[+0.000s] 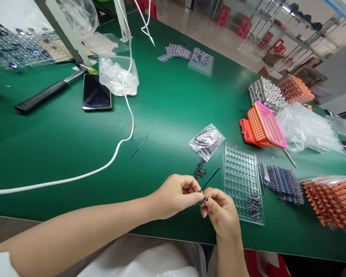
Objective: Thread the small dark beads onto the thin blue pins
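Close to the table's front edge, my left hand point(181, 195) and my right hand point(221, 211) meet fingertip to fingertip. Pinched in the left fingers is a thin dark blue strip point(211, 178), its free end pointing away to the right. A small dark patterned piece point(203, 201) sits at the strip's near end, in the right fingertips; its details are partly hidden. Just beyond the hands lie loose small dark pieces point(200, 169), spilling from a clear plastic bag point(207, 141). Another thin blue strip point(140, 145) rests farther left.
Right of my hands is a clear compartment tray point(238, 173) with small pieces in its near corner. Dark bundled strips point(282, 184), orange stacks point(331, 202) and a pink basket point(269, 125) stand beyond. A white cable point(115, 154), phone point(96, 92), hammer point(43, 96) and plastic tub point(103, 79) occupy the left.
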The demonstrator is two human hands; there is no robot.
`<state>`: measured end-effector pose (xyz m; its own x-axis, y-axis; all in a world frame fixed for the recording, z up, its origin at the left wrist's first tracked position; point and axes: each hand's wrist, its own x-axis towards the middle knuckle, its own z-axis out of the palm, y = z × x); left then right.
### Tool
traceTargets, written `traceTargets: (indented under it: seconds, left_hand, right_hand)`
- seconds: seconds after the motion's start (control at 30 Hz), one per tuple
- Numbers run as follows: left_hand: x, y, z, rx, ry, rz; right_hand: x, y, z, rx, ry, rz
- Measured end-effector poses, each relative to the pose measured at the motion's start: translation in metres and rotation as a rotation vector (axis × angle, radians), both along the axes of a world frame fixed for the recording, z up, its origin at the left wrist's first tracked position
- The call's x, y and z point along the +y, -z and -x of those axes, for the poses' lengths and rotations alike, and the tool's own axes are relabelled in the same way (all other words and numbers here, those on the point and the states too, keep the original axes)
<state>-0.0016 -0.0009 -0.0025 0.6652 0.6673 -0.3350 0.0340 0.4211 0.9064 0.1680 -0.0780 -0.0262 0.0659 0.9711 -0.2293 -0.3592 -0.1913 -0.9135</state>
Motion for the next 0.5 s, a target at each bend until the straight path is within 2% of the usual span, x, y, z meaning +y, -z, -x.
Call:
traceTargets:
  seconds: [0.27,0.5]
  left_hand:
    - [-0.003,-0.007,0.001,0.073,-0.056,-0.196]
    - [-0.003,-0.006,0.001,0.075,-0.062,-0.242]
  right_hand:
    - [-0.01,0.007,0.001,-0.222,0.08,-0.116]
    - [-0.011,0.007,0.001,-0.299,0.102,-0.163]
